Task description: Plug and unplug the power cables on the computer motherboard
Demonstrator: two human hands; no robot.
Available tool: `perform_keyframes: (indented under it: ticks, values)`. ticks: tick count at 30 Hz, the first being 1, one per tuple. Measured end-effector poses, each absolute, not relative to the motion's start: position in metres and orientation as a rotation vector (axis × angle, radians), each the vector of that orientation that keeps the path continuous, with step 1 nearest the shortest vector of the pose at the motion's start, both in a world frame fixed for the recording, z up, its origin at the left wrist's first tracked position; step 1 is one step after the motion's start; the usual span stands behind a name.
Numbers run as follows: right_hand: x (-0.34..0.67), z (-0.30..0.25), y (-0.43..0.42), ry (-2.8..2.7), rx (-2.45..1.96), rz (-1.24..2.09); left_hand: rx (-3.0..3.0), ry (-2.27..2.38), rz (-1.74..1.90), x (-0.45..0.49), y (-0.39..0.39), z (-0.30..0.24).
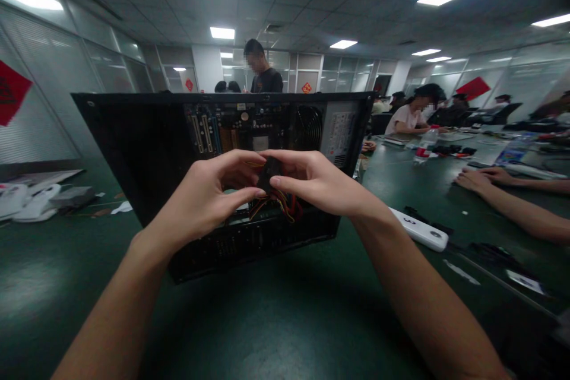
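An open black computer case point(133, 130) stands on the green table, its inside facing me. Before its opening, my right hand point(312, 181) pinches a small dark connector-like piece point(269, 173) between thumb and fingers. Red, yellow and black power cables point(288, 208) hang below that piece. My left hand point(214, 187) curls in from the other side, its fingertips closed on the same piece. Behind the hands I see the motherboard point(240, 122), a round fan point(309, 123) and a silver power supply point(341, 130) at the upper right. My fingers hide part of the cables.
On the right lie a white numbered device point(421, 230), dark cables point(494, 258) and a water bottle point(426, 145). Another person's hands point(478, 178) rest on the table there. White items point(33, 200) and a grey box point(73, 197) sit at left. People are behind.
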State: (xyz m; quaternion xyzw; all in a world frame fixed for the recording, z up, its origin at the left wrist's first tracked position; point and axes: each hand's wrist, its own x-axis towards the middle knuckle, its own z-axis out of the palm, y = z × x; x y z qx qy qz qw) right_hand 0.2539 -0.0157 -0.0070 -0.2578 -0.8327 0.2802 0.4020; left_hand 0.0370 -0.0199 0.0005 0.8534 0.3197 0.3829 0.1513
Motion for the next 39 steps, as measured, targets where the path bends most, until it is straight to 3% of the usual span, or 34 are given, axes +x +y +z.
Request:
perform_keyframes:
  ticks: [39]
  values:
    - [0.252, -0.014, -0.020, -2.202, -0.526, 0.792, 2.883, 0.877, 0.956, 0.031, -0.020, 0.000]
